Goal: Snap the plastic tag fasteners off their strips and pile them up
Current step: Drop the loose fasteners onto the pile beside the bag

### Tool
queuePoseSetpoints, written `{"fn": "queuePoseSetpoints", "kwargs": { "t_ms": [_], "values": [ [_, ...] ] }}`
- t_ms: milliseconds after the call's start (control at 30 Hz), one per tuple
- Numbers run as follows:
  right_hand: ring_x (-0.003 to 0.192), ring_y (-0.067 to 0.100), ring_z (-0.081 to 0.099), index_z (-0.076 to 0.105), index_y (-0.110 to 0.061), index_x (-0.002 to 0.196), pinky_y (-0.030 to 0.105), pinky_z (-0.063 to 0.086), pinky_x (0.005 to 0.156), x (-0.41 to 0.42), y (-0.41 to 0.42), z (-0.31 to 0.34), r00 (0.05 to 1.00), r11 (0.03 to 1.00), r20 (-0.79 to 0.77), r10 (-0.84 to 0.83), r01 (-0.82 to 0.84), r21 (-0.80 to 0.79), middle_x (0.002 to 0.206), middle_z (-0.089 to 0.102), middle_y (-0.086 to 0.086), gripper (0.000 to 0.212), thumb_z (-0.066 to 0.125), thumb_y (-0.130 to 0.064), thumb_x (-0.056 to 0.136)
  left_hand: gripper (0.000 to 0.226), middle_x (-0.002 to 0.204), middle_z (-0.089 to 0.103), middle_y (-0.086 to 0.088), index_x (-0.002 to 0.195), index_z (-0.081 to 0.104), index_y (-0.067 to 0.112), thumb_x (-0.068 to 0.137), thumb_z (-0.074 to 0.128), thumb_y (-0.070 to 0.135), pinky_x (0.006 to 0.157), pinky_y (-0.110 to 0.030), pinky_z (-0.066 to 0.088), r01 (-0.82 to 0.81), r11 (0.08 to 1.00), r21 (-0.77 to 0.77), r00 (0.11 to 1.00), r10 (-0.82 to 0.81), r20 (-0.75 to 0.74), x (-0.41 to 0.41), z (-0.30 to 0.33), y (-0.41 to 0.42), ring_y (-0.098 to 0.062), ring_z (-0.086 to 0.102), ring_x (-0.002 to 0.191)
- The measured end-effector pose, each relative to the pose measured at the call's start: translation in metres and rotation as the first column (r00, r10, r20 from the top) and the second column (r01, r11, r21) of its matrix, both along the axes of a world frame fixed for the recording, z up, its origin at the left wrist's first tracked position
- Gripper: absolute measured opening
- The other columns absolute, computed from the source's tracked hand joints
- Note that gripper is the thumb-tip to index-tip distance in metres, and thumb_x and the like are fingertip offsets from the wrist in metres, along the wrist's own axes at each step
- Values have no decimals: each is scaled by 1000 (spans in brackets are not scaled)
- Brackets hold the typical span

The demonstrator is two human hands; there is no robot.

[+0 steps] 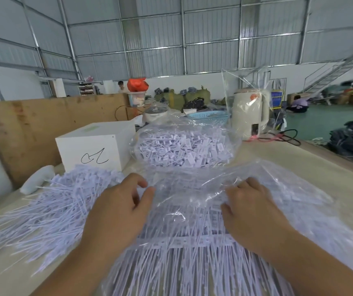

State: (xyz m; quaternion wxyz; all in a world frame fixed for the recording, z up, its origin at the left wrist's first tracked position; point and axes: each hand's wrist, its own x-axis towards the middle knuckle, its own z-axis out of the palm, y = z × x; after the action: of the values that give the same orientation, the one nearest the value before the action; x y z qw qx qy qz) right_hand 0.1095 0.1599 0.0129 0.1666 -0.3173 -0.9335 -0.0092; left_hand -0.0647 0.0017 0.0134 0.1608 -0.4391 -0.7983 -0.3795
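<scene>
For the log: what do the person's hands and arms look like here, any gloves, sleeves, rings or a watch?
Both are bare. The left hand and right hand wear no gloves, and no rings show on the visible fingers. Both forearms run uncovered to the bottom edge of the frame, with no sleeve, watch or wristband in view.
</scene>
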Motion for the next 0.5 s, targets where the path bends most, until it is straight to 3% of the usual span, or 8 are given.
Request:
{"fn": "queuePoseSetpoints", "kwargs": {
  "t_ms": [100,167,267,367,500],
  "values": [
    [117,24,43,58,-16,99,37,26,112,1,-3,3,1000,996,-11,-17,18,84,107,58,4,27,42,-38,96,13,59,57,14,85,53,39,89,45,48,46,-25,35,139,990,11,989,-138,-59,22,3,2,-6,53,51],
    [104,20,56,63,-17,93,33,27,112,4,-6,8,995,992,-86,52,-42,117,92,63,0,22,46,-31,94,17,61,56,12,88,53,41,90,42,53,46,-20,35,219,976,-12,969,-219,-118,34,2,4,-5,54,55],
    [84,28,66,67,-14,95,37,43,91,9,-12,13,966,981,-201,162,-136,136,81,68,3,23,48,-16,82,27,68,51,18,106,55,40,90,42,57,56,-11,34,306,943,-129,914,-329,-239,44,0,8,4,50,68],
    [74,26,65,69,-16,89,36,54,72,14,-21,20,928,966,-269,256,-236,107,85,69,4,21,52,-15,77,42,95,48,19,126,51,37,90,43,57,77,-23,43,339,915,-218,891,-387,-239,43,-7,14,0,47,94],
    [78,12,64,71,-26,85,29,49,78,19,-29,27,854,906,-303,423,-407,117,84,69,-9,12,63,-18,80,39,103,48,13,134,49,36,95,46,41,86,-33,45,331,925,-184,912,-364,-189,34,-10,17,-8,48,102]
  ]
}}
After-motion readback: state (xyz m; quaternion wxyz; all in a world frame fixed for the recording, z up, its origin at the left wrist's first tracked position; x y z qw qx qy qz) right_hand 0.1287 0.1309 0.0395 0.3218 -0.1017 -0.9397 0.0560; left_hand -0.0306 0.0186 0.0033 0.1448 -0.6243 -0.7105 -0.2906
